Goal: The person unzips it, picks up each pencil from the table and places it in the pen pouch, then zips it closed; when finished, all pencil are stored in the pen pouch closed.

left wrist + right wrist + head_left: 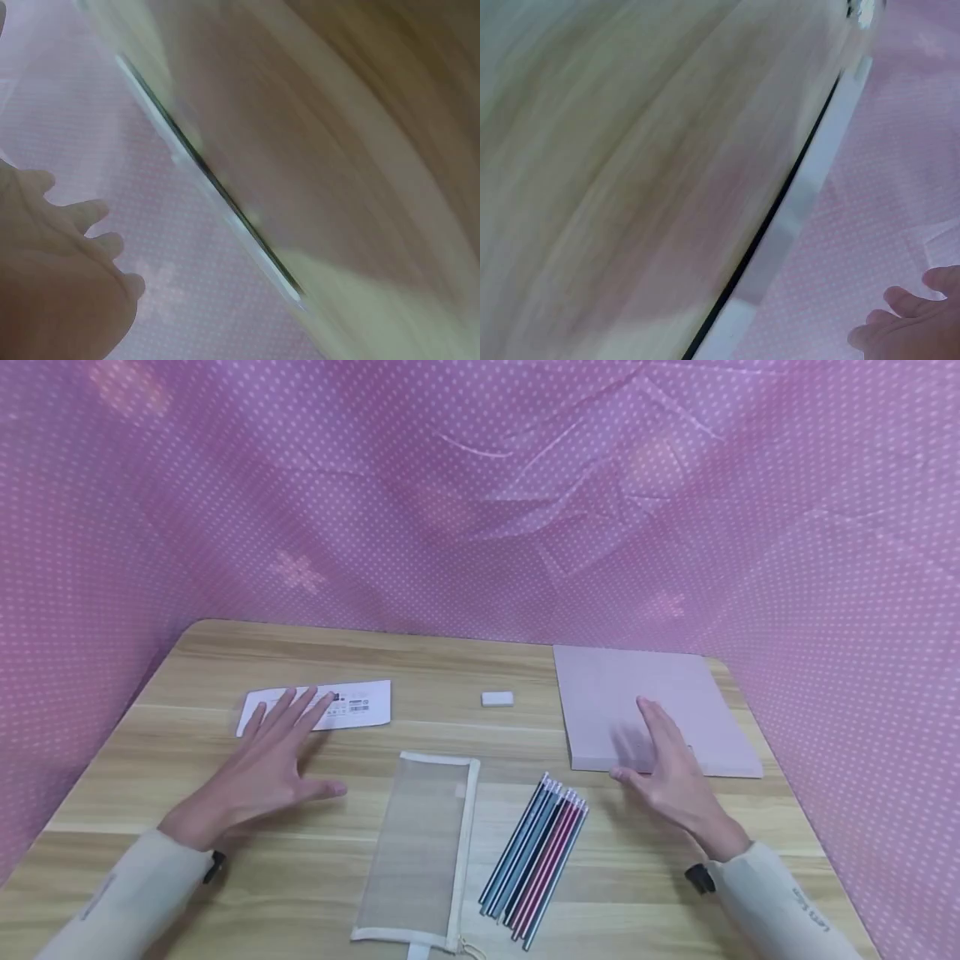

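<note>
My left hand (262, 777) hovers palm down with fingers spread, overlapping a white printed paper packet (360, 703) in the head view. On the other side my right hand (671, 781), fingers extended and thumb apart, is above the front edge of a pale pink flat box or folder (637, 693). Neither hand holds anything. Between them lie a mesh zip pencil pouch (420, 843) with cream trim, flat on the table, and a row of several pencils (536, 860) in dark, teal and red. A small white eraser (497, 699) sits farther back.
The wood-grain table (247, 893) has rounded back corners. A pink dotted cloth (480, 510) hangs behind it and along both sides. The pouch's zip pull (472, 950) and white tab (418, 952) point toward the near edge.
</note>
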A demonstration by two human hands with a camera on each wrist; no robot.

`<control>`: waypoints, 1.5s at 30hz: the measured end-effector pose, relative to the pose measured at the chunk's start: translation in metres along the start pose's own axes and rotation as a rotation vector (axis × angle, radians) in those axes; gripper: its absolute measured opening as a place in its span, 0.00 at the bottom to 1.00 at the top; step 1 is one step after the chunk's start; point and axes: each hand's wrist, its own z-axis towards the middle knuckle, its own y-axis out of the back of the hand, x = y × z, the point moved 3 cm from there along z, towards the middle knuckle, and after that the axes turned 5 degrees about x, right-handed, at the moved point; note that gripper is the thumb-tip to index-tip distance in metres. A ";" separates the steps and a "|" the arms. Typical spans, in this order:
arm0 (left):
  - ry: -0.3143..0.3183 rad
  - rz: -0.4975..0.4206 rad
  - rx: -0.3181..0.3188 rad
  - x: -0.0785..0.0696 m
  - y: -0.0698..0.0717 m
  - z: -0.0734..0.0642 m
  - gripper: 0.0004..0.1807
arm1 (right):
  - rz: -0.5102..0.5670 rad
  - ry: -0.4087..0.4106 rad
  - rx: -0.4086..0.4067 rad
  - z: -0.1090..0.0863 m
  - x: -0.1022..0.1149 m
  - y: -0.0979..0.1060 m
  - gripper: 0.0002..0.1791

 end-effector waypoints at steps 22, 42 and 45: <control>-0.124 -0.173 0.058 -0.090 -0.004 -0.022 0.77 | 0.249 0.121 0.105 -0.012 0.087 -0.033 0.62; -0.192 -0.131 0.156 -0.148 -0.028 -0.054 0.72 | 0.250 0.380 0.301 -0.044 0.148 -0.081 0.63; -0.223 -0.095 0.160 -0.153 -0.033 -0.057 0.69 | 0.230 0.417 0.318 -0.047 0.152 -0.084 0.61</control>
